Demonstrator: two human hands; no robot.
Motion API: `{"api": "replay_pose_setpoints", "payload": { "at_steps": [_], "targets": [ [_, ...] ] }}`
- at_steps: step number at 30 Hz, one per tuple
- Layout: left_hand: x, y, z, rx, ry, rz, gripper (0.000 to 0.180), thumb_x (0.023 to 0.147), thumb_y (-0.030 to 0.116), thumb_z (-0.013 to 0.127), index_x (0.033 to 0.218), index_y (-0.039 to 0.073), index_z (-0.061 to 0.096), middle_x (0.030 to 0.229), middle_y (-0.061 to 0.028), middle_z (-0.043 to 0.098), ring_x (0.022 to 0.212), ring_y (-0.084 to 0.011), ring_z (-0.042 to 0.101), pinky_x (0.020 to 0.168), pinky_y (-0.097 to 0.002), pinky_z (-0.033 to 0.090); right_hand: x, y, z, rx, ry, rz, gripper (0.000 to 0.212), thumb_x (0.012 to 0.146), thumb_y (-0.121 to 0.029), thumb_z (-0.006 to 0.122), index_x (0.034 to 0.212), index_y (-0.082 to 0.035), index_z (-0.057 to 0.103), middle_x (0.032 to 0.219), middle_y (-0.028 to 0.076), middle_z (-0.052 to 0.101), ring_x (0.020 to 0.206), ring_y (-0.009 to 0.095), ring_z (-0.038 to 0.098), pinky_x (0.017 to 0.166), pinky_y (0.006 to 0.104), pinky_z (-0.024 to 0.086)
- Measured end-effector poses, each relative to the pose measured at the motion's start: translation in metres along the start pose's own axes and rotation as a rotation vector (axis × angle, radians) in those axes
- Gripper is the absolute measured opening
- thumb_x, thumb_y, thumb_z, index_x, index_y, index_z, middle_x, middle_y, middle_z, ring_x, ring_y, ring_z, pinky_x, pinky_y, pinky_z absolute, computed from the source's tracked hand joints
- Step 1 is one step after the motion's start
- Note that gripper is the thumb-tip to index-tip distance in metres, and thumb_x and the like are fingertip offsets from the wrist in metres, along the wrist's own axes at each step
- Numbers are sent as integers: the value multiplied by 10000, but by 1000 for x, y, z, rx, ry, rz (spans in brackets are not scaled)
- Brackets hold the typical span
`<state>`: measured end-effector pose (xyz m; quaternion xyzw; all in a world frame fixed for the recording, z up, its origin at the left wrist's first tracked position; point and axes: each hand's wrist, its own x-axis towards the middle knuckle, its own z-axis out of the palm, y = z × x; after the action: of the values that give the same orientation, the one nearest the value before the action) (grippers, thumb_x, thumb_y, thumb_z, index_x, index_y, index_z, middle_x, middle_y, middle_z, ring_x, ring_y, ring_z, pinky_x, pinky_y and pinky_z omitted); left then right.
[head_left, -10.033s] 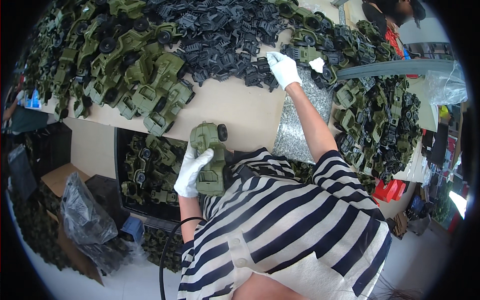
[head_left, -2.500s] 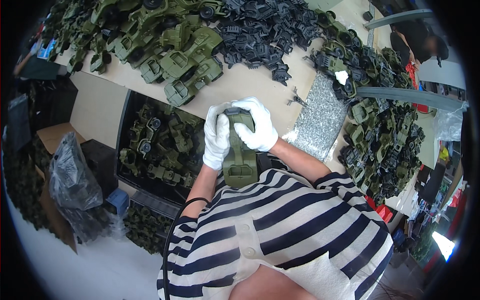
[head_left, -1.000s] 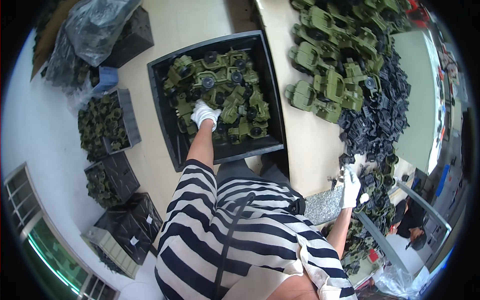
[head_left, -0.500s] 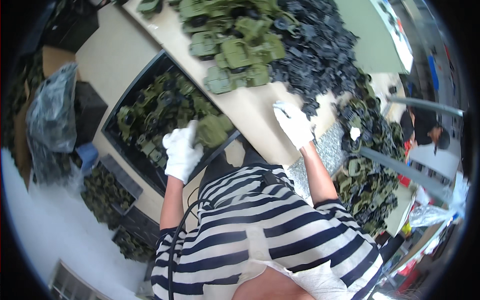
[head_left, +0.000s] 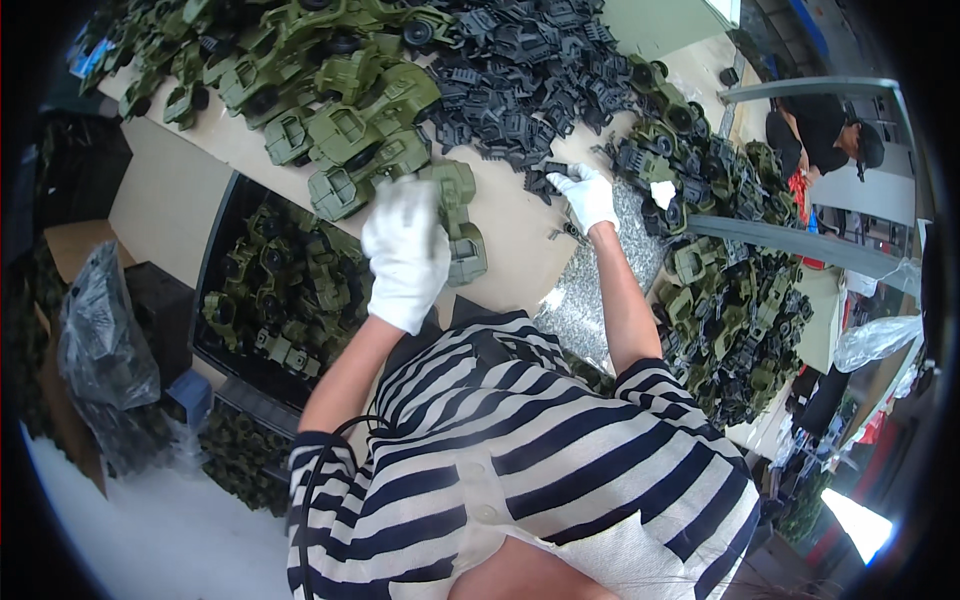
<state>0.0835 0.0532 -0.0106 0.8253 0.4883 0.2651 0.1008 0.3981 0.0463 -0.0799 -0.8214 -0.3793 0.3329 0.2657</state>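
The left hand (head_left: 405, 255), in a white cloth glove, is up over the front edge of the flat tan table (head_left: 520, 250). It is blurry, so I cannot tell if its fingers are wide, narrow or holding something. Just to the right of this hand is a long olive-green plastic toy car (head_left: 463, 240). The hand hides part of it, and I cannot tell if they touch.

The right hand (head_left: 592, 195), in a white cloth glove too, reaches farther out. Its fingertips are close together at the right end of a small dark grey plastic part (head_left: 540, 182). I cannot tell if they pinch it. This part is at the near end of a big heap of dark grey plastic parts (head_left: 530, 85).

A small dark plastic piece with thin legs (head_left: 568, 232) is on the table just below the right hand. Next to it is a shiny grey speckled slab (head_left: 592, 300).

On the left of the table is a big pile of olive-green toy cars (head_left: 340, 130). More green cars fill a black plastic bin (head_left: 229, 208) below the table's edge. On the right are more green cars with dark bits (head_left: 735, 300), below a grey metal bar (head_left: 780, 232).
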Motion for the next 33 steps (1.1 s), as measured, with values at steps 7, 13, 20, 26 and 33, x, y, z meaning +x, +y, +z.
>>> {"api": "replay_pose_setpoints", "payload": {
  "at_steps": [7,13,20,26,33],
  "targets": [
    [4,-10,69,-622,-266,-875,842,694,292,858,1329,-51,425,1246,-213,579,1073,-316,609,937,-397,493,-44,-13,-6,274,-143,106,398,829,-229,790,1104,25,653,925,96,701,721,125,612,628,276,498],
    [2,-18,58,-957,-335,-845,711,708,95,789,1329,17,451,1055,-112,666,889,-206,653,783,-325,550,-89,15,25,-403,-88,-809,444,772,9,602,1199,-111,603,1263,159,612,1080,357,618,907,431,497],
    [-46,-47,21,-1215,-324,-977,585,811,-5,724,1335,13,464,1047,-69,669,831,-117,642,749,-264,557,-108,10,19,-467,126,-646,353,839,-81,614,1191,-70,593,1190,190,609,1020,360,634,860,464,509],
    [-54,-32,-9,-1241,-402,-943,577,822,11,738,1349,42,506,1083,-51,675,921,-120,654,834,-250,540,-130,-13,49,-696,-139,-84,588,906,-470,624,1305,-44,552,1079,215,629,965,372,647,841,455,509],
    [-27,-9,-68,-1299,-692,-713,763,790,69,787,1448,10,404,1096,-48,661,898,-74,609,809,-233,516,-104,-47,19,517,-642,-79,543,936,-238,655,1423,-55,498,991,74,655,876,142,601,817,290,487]
  ]
}}
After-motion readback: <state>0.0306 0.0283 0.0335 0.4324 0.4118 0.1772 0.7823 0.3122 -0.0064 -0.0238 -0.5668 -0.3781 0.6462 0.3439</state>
